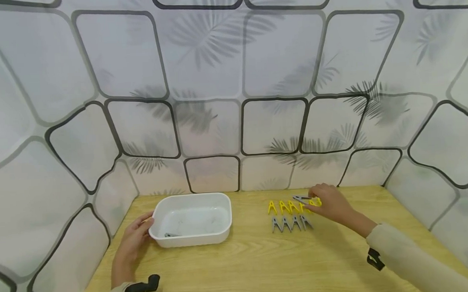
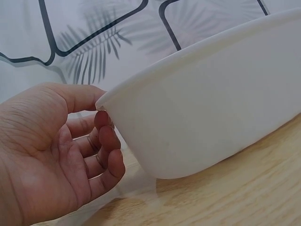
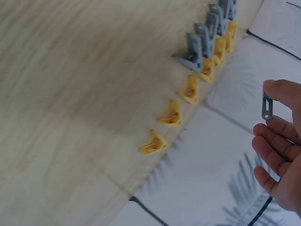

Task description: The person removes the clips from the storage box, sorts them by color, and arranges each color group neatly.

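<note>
My left hand (image 1: pixel 133 238) grips the left rim of a white plastic basin (image 1: pixel 191 240), thumb on top and fingertips under the lip in the left wrist view. Inside the basin, near its front left corner, lies a grey clothespin (image 1: pixel 170 235). To the right, my right hand (image 1: pixel 332 204) pinches another grey clothespin (image 3: pixel 266 106) between thumb and forefinger, raised over the back of the table. Beneath and beside that hand runs a row of several yellow clothespins (image 1: pixel 283 206), partly covered by it. In front of them stands a row of grey clothespins (image 1: pixel 286 224).
Everything rests on a light wood-grain table (image 1: pixel 255 267). A patterned wall covering (image 1: pixel 209 129) with leaf prints rises right behind its back edge and along both sides. Black straps (image 1: pixel 142 287) are around both sleeved wrists.
</note>
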The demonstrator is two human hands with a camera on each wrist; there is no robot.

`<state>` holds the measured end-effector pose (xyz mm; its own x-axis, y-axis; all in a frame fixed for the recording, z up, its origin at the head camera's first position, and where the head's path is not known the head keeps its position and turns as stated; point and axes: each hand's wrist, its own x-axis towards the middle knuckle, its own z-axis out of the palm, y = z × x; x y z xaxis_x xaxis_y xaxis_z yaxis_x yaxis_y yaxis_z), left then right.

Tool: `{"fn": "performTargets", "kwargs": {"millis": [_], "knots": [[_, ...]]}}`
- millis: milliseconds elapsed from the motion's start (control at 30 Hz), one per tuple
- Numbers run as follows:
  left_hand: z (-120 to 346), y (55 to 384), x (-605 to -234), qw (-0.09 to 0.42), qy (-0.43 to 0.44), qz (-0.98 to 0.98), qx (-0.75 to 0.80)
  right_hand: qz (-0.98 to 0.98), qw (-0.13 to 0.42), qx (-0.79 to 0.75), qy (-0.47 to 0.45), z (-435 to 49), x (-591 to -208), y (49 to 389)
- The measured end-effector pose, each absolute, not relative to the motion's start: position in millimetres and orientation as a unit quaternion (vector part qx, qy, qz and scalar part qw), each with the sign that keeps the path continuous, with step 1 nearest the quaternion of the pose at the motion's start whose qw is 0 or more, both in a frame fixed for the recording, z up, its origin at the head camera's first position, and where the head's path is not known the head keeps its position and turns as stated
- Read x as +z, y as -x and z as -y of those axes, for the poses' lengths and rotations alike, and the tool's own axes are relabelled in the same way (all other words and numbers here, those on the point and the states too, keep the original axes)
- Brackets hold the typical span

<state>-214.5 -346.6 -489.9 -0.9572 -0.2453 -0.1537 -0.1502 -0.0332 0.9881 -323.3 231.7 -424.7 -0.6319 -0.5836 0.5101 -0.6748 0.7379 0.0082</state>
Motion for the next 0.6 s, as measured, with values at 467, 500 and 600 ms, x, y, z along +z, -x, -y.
{"fn": "performTargets", "kwargs": {"millis": [467,500,600], "knots": [[347,215,-488,0.029,-0.143,0.693,-0.706,0.945,0.174,0.177,-0.215,-254,-449,308],[347,215,-488,0.028,-0.143,0.695,-0.704,0.945,0.175,0.175,-0.212,-255,-452,307],[347,216,-489,0.028,-0.142,0.702,-0.697,0.947,0.178,0.172,-0.206,-256,-460,303]]}}
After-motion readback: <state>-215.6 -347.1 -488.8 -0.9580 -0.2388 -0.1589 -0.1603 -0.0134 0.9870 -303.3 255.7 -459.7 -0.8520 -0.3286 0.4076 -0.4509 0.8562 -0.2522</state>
